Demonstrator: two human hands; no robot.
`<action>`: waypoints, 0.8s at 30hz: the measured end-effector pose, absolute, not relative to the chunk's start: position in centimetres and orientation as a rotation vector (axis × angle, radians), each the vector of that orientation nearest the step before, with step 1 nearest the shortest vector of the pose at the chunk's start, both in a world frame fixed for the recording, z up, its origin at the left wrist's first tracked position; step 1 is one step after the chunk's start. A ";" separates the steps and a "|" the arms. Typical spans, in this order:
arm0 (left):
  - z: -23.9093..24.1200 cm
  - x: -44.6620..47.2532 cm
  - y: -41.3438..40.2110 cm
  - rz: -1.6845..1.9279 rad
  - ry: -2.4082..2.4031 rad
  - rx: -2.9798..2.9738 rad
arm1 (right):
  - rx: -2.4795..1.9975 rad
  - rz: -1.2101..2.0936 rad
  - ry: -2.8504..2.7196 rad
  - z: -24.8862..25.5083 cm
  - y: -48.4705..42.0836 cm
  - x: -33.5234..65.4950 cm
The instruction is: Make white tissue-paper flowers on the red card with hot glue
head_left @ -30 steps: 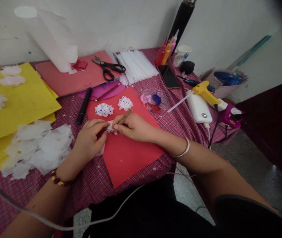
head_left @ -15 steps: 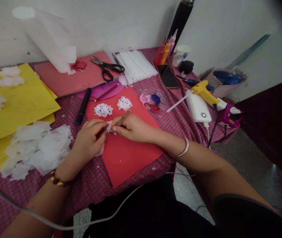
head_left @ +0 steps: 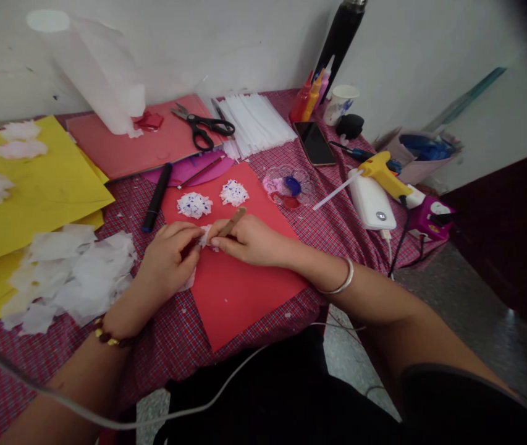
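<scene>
A flat brown stick (head_left: 233, 221), perhaps wooden, is gripped in my right hand (head_left: 256, 242), which is closed round it. Its lower end is hidden by the fingers. Beneath my fingertips, on the red sheet (head_left: 249, 296), lies a small cluster of white tissue paper (head_left: 206, 237), partly covered. My left hand (head_left: 170, 254) is closed, thumb and fingers pinching at the cluster's left edge. Another tissue piece (head_left: 189, 282) shows below my left thumb. Two white tufted paper flowers with blue specks, one on the left (head_left: 194, 204) and one on the right (head_left: 234, 193), sit just beyond my hands.
Loose tissue squares (head_left: 82, 272) are heaped at left beside yellow sheets (head_left: 59, 179). Behind lie a black marker (head_left: 156, 198), scissors (head_left: 202, 127) and white sticks (head_left: 258, 127). To the right are a paint palette (head_left: 288, 186), phone (head_left: 314, 143) and yellow glue gun (head_left: 383, 173).
The view has shifted very slightly. Both hands keep nearly the same place and hold at the tissue cluster; nothing else has visibly moved.
</scene>
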State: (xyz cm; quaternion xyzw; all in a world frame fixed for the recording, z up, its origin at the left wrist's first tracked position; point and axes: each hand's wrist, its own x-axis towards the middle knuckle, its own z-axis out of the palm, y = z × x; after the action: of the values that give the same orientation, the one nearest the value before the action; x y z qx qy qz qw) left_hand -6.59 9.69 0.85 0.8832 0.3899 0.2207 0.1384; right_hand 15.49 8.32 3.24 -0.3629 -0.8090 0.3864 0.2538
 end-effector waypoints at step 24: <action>1.3 -6.5 9.6 0.588 1.174 2.501 | -1.054 1.015 -2.303 3.8 8.0 15.4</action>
State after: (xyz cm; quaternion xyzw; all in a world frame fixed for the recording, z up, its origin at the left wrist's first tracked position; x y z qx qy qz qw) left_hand -6.50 9.58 1.26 0.8744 0.4103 0.2057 0.1576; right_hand 15.38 8.05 3.75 -0.3782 -0.8261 0.3640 0.2049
